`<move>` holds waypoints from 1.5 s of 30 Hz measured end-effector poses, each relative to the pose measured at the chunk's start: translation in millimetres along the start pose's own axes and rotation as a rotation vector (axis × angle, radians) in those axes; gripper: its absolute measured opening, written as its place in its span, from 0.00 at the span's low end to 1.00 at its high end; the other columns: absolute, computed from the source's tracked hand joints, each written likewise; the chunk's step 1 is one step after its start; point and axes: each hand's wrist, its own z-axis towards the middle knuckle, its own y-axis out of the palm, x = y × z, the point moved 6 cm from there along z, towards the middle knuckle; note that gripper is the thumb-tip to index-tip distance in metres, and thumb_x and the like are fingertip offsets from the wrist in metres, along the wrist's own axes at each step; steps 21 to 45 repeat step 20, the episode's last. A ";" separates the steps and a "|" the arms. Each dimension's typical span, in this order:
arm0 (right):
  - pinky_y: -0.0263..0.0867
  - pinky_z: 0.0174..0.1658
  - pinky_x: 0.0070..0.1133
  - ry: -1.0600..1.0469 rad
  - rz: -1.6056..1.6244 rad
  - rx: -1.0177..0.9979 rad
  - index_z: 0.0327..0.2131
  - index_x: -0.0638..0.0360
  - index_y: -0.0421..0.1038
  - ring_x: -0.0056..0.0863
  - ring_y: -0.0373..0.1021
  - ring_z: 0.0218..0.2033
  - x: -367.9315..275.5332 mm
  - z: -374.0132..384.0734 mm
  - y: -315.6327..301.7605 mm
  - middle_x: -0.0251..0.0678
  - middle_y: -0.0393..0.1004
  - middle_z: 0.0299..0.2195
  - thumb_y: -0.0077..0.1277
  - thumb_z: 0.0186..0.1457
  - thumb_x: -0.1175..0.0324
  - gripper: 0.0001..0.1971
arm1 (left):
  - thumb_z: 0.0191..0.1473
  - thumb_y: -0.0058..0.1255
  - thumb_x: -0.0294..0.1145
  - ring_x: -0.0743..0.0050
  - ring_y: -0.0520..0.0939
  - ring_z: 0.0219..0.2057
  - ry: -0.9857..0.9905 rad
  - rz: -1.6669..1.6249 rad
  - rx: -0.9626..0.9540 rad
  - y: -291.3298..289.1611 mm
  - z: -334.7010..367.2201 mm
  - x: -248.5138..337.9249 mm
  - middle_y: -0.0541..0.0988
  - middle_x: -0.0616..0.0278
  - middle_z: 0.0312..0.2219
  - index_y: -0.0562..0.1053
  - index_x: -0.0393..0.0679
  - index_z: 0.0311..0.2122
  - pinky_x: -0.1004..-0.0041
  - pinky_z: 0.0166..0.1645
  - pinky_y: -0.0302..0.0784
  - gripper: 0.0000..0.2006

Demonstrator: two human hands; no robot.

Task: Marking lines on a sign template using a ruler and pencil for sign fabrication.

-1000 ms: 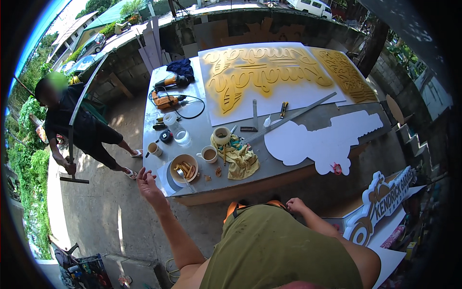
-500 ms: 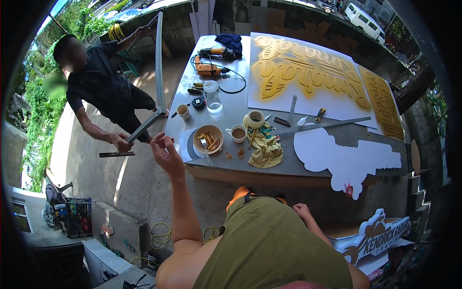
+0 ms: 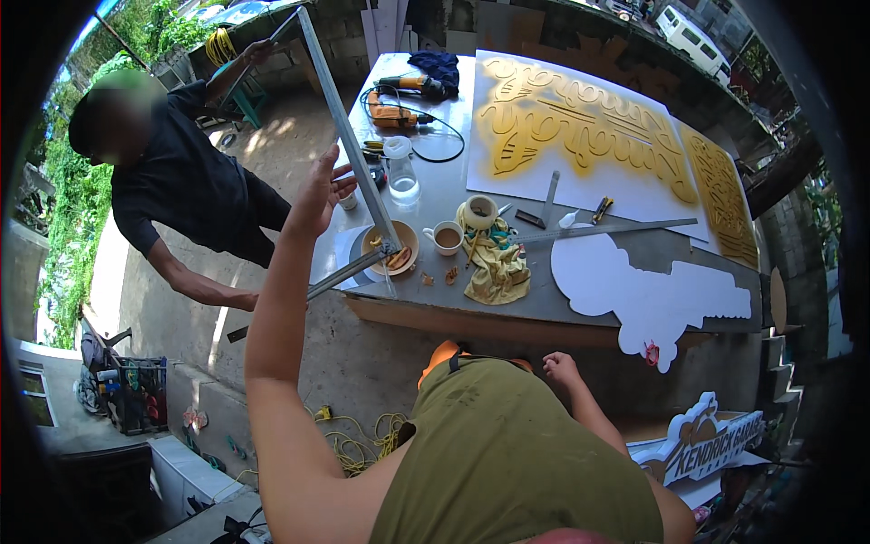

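Observation:
My left hand (image 3: 319,195) is raised over the table's left edge, fingers stretched out and palm beside a long grey metal frame (image 3: 343,118). Whether the fingers touch the bar, I cannot tell. A co-worker in dark clothes (image 3: 186,172) grips this angled frame with both hands, one at the far end, the other partly hidden behind my forearm. The frame's corner overlaps a bowl (image 3: 414,247) of food with a fork. Next to the bowl stands a white mug of brown drink (image 3: 447,238). My right hand (image 3: 562,367) hangs by my hip, fingers loosely curled, apparently around nothing.
On the grey table (image 3: 426,195) are orange power tools (image 3: 391,112), a clear plastic container (image 3: 400,168), a tape roll (image 3: 479,211), a yellow cloth (image 3: 498,276), a metal ruler (image 3: 625,228), a white cutout (image 3: 652,286) and a gold-sprayed stencilled board (image 3: 580,131). Yellow cord (image 3: 362,440) lies on the floor.
The co-worker and the metal frame have moved closer, and the frame's corner has swung right over the bowl. My left hand has risen and its fingers have straightened alongside the bar.

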 end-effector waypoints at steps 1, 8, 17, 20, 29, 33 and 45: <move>0.74 0.35 0.23 -0.037 -0.007 0.006 0.46 0.64 0.77 0.21 0.75 0.29 -11.6 -3.5 3.6 0.37 0.81 0.34 0.47 0.67 0.73 0.11 | 0.63 0.54 0.60 0.59 0.79 0.50 0.005 -0.033 -0.010 10.7 9.8 -4.7 0.75 0.44 0.53 0.59 0.39 0.65 0.64 0.56 0.78 0.39; 0.74 0.38 0.22 -0.226 -0.002 0.056 0.47 0.63 0.78 0.20 0.76 0.30 -95.7 -48.9 10.8 0.37 0.82 0.34 0.48 0.65 0.71 0.12 | 0.63 0.58 0.56 0.69 0.78 0.39 0.091 -0.377 0.038 78.1 60.0 -22.3 0.71 0.56 0.43 0.64 0.39 0.59 0.72 0.41 0.81 0.33; 0.72 0.39 0.21 -0.541 0.148 0.175 0.46 0.64 0.78 0.19 0.74 0.31 -226.1 -91.3 -52.7 0.33 0.82 0.32 0.48 0.67 0.71 0.11 | 0.70 0.50 0.41 0.85 0.65 0.18 0.127 -0.322 0.074 139.1 8.8 -39.9 0.62 0.71 0.22 0.61 0.46 0.38 0.80 0.20 0.64 0.14; 0.71 0.40 0.19 -0.767 0.164 0.164 0.47 0.64 0.78 0.16 0.73 0.33 -317.0 -112.0 -68.1 0.32 0.82 0.35 0.50 0.66 0.73 0.10 | 0.70 0.50 0.41 0.83 0.65 0.18 0.134 -0.327 0.073 142.4 -18.2 -43.3 0.61 0.71 0.21 0.61 0.46 0.39 0.78 0.20 0.64 0.14; 0.71 0.40 0.19 -0.767 0.164 0.164 0.47 0.64 0.78 0.16 0.73 0.33 -317.0 -112.0 -68.1 0.32 0.82 0.35 0.50 0.66 0.73 0.10 | 0.70 0.50 0.41 0.83 0.65 0.18 0.134 -0.327 0.073 142.4 -18.2 -43.3 0.61 0.71 0.21 0.61 0.46 0.39 0.78 0.20 0.64 0.14; 0.71 0.40 0.19 -0.767 0.164 0.164 0.47 0.64 0.78 0.16 0.73 0.33 -317.0 -112.0 -68.1 0.32 0.82 0.35 0.50 0.66 0.73 0.10 | 0.70 0.50 0.41 0.83 0.65 0.18 0.134 -0.327 0.073 142.4 -18.2 -43.3 0.61 0.71 0.21 0.61 0.46 0.39 0.78 0.20 0.64 0.14; 0.71 0.40 0.19 -0.767 0.164 0.164 0.47 0.64 0.78 0.16 0.73 0.33 -317.0 -112.0 -68.1 0.32 0.82 0.35 0.50 0.66 0.73 0.10 | 0.70 0.50 0.41 0.83 0.65 0.18 0.134 -0.327 0.073 142.4 -18.2 -43.3 0.61 0.71 0.21 0.61 0.46 0.39 0.78 0.20 0.64 0.14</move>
